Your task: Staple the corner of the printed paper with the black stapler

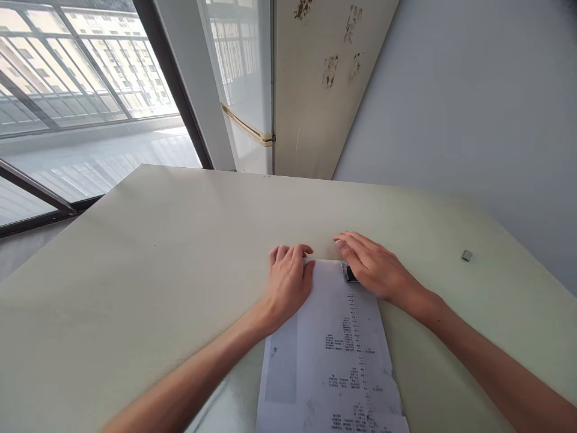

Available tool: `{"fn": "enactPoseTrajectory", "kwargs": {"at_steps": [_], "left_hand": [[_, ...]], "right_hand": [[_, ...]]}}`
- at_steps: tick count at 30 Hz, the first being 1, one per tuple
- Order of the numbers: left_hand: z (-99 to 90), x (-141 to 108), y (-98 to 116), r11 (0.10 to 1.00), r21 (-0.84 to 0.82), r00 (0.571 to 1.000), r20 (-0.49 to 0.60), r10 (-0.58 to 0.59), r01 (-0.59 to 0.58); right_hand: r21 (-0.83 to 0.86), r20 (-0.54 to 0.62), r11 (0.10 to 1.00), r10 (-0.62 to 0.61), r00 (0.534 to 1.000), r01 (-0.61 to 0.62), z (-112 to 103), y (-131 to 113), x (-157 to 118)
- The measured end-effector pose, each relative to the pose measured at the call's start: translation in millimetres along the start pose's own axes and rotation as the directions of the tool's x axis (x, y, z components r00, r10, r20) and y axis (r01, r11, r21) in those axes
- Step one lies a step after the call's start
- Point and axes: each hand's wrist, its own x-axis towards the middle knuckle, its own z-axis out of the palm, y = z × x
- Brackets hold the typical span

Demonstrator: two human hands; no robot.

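Behind the pale table (157, 252) stands a white fridge (250, 66) with a gold-coloured strip (246, 126); its beige side carries brown stains (330, 71). To the left, beyond a dark frame (172, 81), one sees a railing (92, 62) and a building (112, 24). A bluish-grey wall (469, 90) is at the right.

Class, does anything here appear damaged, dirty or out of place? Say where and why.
Yes. The paper has dark smudges toward its near end and a ragged right edge; brown patches mar the otherwise plain cream panel behind, resembling stains.
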Motion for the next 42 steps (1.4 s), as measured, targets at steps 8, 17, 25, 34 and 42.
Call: {"fn": "enactPoseTrajectory", "kwargs": {"at_steps": [8,17,25,34,42], "left_hand": [[-0.2,-0.2,-0.8,1.0,0.0,1.0,-0.002,0.007,-0.007],[-0.8,0.2,-1.4,1.0,0.003,1.0,-0.005,0.026,-0.026],[-2.9,0.6,-2.4,1.0,0.002,1.0,0.006,0.025,-0.025],[-7.4,3.1,-10.3,0.998,-0.018,0.998,0.012,0.059,-0.059],[-21.4,7.2,-21.4,0.988,-0.072,0.986,0.095,0.139,-0.133]], "right_hand": [[-0.048,0.012,0.999,-0.008,1.0,0.008,7.8,3.7,1.8],[-0.214,0.004,0.975,-0.053,0.999,0.053,19.8,6.1,5.9],[-0.338,-0.056,0.94,-0.062,0.997,0.04,26.7,-2.0,5.2],[-0.318,-0.04,0.947,-0.057,0.998,0.042,31.7,-7.8,10.6],[-0.048,-0.09,0.997,-0.064,0.994,0.06,3.6,7.1,2.6]]}}
